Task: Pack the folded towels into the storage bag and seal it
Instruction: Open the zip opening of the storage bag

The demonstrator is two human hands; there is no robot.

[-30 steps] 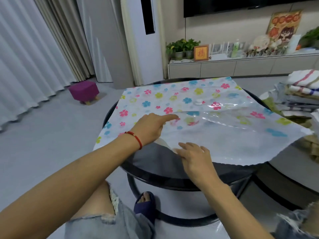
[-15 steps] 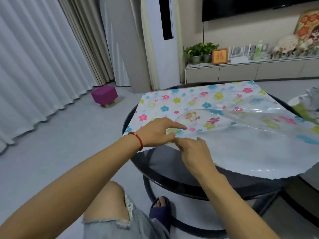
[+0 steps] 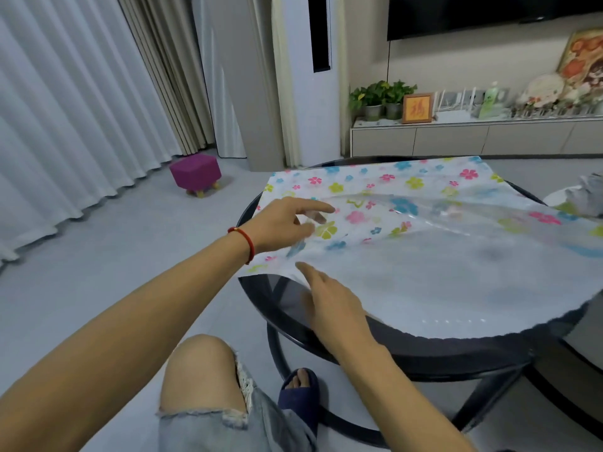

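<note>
Head view: flower-printed clear plastic storage bag (image 3: 424, 243) flat on round black glass table (image 3: 424, 350). Left hand (image 3: 280, 226) fingers parting top film, right hand (image 3: 329, 301) spread flat beside mouth (grip unclear, blurred). Thin, slippery, floppy; best pinched at mouth edge.

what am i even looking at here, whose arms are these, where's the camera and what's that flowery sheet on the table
There is no machine here. The arms belong to a person, and the one picture comes from a wide-angle camera worn on their head, looking forward and down, so you see what they see.

The flowery sheet is a plastic storage bag, lying flat on a round dark table and overhanging its edge.

The left hand, with a red string at the wrist, has its fingers on the bag's upper layer. The right hand rests at the bag's near corner. The blur hides whether either is pinching the plastic.

No towels are in the bag yet. A purple stool stands on the floor behind.
</note>
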